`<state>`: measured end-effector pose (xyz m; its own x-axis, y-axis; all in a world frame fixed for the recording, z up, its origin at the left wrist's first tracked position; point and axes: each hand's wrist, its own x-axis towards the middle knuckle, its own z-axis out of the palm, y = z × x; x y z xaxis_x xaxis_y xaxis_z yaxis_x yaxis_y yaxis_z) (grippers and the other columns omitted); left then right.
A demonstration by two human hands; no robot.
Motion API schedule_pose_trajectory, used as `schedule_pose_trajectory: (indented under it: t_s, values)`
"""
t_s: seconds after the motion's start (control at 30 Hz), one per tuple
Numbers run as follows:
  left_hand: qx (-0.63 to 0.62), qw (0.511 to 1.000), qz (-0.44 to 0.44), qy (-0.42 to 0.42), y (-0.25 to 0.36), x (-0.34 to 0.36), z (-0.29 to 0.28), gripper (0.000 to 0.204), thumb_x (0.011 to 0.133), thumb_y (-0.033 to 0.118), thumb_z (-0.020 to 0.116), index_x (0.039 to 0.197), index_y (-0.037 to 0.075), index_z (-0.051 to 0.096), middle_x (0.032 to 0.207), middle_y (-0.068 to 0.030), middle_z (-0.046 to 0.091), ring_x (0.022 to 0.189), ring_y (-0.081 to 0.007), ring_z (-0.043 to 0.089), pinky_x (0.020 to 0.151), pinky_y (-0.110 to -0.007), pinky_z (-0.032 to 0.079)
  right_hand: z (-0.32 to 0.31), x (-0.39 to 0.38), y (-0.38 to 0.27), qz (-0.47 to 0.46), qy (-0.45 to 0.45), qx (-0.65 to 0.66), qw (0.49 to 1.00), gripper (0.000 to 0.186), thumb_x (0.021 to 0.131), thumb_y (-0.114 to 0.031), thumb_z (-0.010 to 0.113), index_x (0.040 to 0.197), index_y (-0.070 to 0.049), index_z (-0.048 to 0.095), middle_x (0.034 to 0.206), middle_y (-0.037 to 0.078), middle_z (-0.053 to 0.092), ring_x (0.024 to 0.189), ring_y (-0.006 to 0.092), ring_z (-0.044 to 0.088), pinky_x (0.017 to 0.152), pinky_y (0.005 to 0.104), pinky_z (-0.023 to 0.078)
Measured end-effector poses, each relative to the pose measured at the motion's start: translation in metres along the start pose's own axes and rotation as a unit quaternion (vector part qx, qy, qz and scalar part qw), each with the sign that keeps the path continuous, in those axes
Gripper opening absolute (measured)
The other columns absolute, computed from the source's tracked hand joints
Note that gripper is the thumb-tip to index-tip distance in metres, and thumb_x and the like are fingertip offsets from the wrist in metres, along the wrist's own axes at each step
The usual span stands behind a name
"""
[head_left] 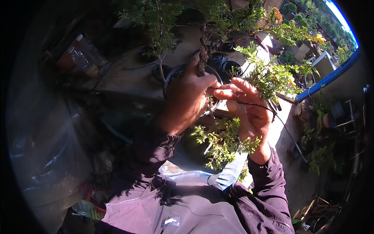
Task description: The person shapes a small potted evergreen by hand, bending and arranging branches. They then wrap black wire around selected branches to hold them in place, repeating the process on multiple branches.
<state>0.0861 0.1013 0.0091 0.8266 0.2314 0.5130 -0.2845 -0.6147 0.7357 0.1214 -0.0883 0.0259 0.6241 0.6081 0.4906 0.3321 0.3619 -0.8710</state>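
Observation:
A small conifer tree (203, 54) with a twisted dark trunk and green, scale-like leaves rises from a round pot (210, 71). My left hand (187, 97) is closed around the low part of the tree, its thumb and forefinger pinched together; what lies inside the grip is mostly hidden. Close to those fingertips, my right hand (251, 111) holds a thin dark wire (255, 104) between its fingers and thumb. A leafy lower branch (224, 142) hangs below both hands, toward my body. Another leafy branch (269, 74) spreads above my right hand.
The pot stands on a pale work surface (132, 78). Black round pots (230, 68) sit behind it. Clear plastic bottles (83, 58) lie at the far left. A blue pipe (331, 80) slants across the right, and grey plastic sheeting (46, 156) hangs at the left.

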Motion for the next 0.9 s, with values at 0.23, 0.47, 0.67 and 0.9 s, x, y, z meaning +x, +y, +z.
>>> schedule_pose_trajectory:
  t_s: [0.23,0.47,0.67,0.9]
  values:
    - [-0.01,0.999,-0.008,0.044,0.018,-0.001,-0.004,0.029,0.079,0.004,0.075,0.107,0.011,0.071,0.126,-0.0164,0.059,0.084,-0.0256,0.07,0.072,-0.036,0.058,-0.01,-0.026,0.015,-0.004,0.025,0.011,1.0,0.029,0.098,0.009,0.052,0.125,0.004,0.064,0.126,0.018,0.066,0.119,0.0251,0.062,0.098,0.0342,0.05]
    - [-0.181,0.976,-0.119,-0.002,0.011,0.005,0.0,0.026,0.074,-0.009,0.073,0.099,-0.001,0.07,0.11,-0.012,0.056,0.086,-0.0202,0.066,0.073,-0.029,0.056,-0.007,-0.02,0.023,-0.027,-0.027,-0.077,0.996,0.028,0.094,0.002,0.053,0.12,0.006,0.063,0.13,0.02,0.064,0.122,0.0273,0.06,0.104,0.0368,0.045]
    - [0.119,0.99,0.073,0.024,0.01,0.002,-0.005,0.022,0.066,0.004,0.085,0.084,0.012,0.074,0.115,-0.0153,0.06,0.08,-0.03,0.068,0.07,-0.039,0.054,-0.031,-0.005,0.003,-0.083,-0.228,-0.377,0.894,0.05,0.072,-0.001,0.065,0.122,-0.003,0.065,0.14,0.013,0.058,0.115,0.0325,0.062,0.095,0.0404,0.052]
    - [0.185,0.978,0.098,0.001,0.022,0.004,-0.02,0.024,0.071,0.013,0.081,0.093,0.016,0.074,0.12,-0.0235,0.057,0.089,-0.0378,0.067,0.079,-0.043,0.055,-0.043,0.002,0.015,-0.165,-0.113,-0.397,0.896,0.03,0.082,0.001,0.071,0.11,-0.008,0.074,0.107,0.01,0.069,0.097,0.0274,0.065,0.083,0.035,0.053]
